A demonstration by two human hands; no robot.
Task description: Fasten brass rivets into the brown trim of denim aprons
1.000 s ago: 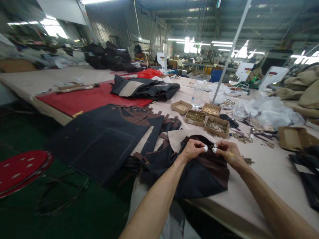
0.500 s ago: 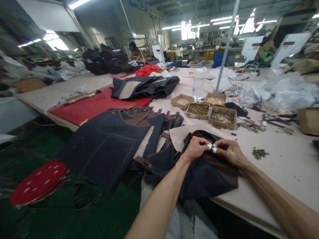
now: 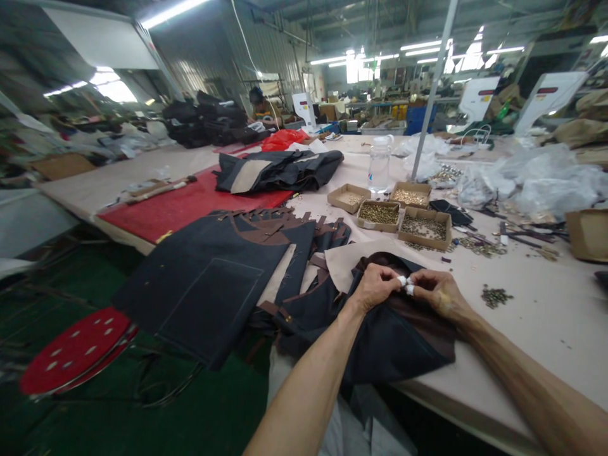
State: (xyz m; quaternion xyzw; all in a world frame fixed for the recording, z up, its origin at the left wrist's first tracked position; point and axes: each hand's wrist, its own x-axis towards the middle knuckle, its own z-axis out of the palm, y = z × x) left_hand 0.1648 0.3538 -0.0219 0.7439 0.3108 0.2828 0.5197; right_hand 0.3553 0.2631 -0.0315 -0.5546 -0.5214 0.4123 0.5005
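My left hand (image 3: 377,285) pinches the dark blue apron (image 3: 389,342) at its brown-trimmed upper edge. Close against it, thumb and fingers of my right hand (image 3: 437,291) are pressed together over the same spot. White tape wraps the fingertips of both hands, and whatever small thing lies between the right fingertips is hidden. This apron is bunched over the table's front edge, its brown underside partly turned up. To its left, a pile of dark aprons (image 3: 209,278) with brown trim and straps overhangs the table. Right of my hands is a small heap of metal studs (image 3: 495,296).
Beyond my hands, several cardboard trays (image 3: 424,242) hold small metal fittings. A clear jug (image 3: 380,164) and a metal pole (image 3: 430,95) stand behind them. Plastic bags (image 3: 560,177) lie at right. Folded dark cloth (image 3: 280,171) rests on a red sheet (image 3: 180,212); a red stool (image 3: 76,348) is lower left.
The view has shifted slightly, so the scene sits a little lower and further right. Both hands stay together at the apron's edge, with only small finger movement.
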